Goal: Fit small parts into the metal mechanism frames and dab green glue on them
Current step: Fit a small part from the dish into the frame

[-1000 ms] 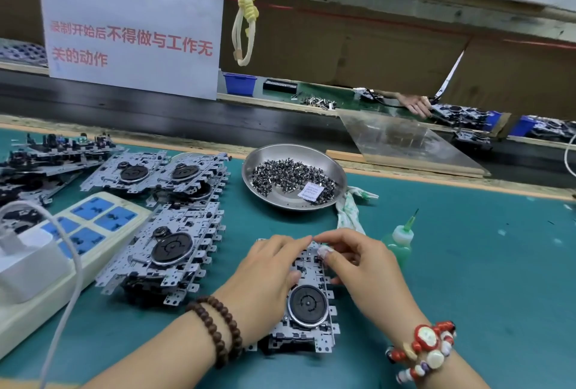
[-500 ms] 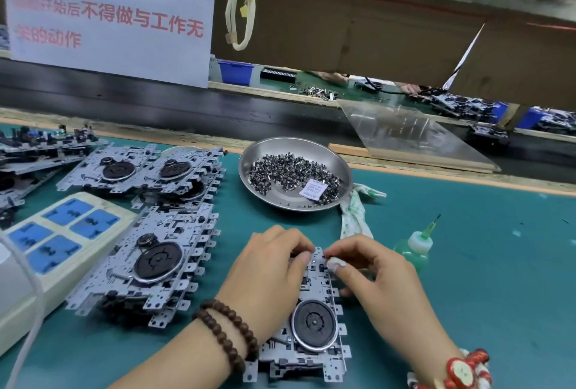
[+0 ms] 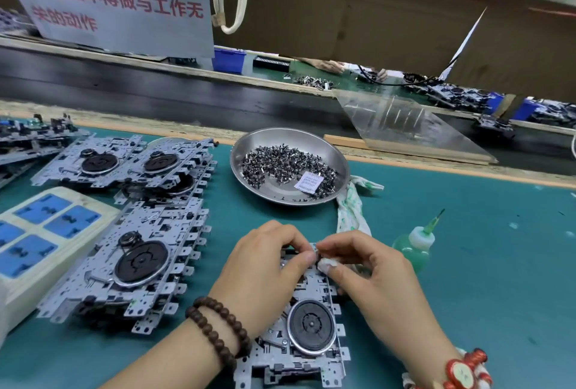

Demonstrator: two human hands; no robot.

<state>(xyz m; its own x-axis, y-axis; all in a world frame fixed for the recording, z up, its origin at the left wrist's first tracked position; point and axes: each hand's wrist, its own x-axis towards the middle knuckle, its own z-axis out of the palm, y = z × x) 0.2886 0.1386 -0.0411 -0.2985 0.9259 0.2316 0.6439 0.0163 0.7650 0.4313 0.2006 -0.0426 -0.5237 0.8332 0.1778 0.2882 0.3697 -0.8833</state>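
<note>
A metal mechanism frame (image 3: 307,335) with a black round wheel lies on the green mat in front of me. My left hand (image 3: 265,276) rests on its far left part, fingers curled down onto the frame's top edge. My right hand (image 3: 371,276) meets it there, thumb and forefinger pinching a tiny part at the frame's far end; the part itself is too small to make out. A steel dish (image 3: 330,151) holds several small dark parts (image 3: 280,164). The green glue bottle (image 3: 413,248) stands just right of my right hand, untouched.
Stacks of mechanism frames (image 3: 134,257) lie to the left, with more behind (image 3: 131,164). A white power strip (image 3: 40,232) sits at the far left. A cloth (image 3: 352,214) lies by the dish. A clear plastic sheet (image 3: 402,126) leans beyond the mat, and another person's hand (image 3: 330,65) works across the belt.
The view has dropped and moved closer. Both hands stay on the frame's far end, fingertips drawn tighter together around the small part.
</note>
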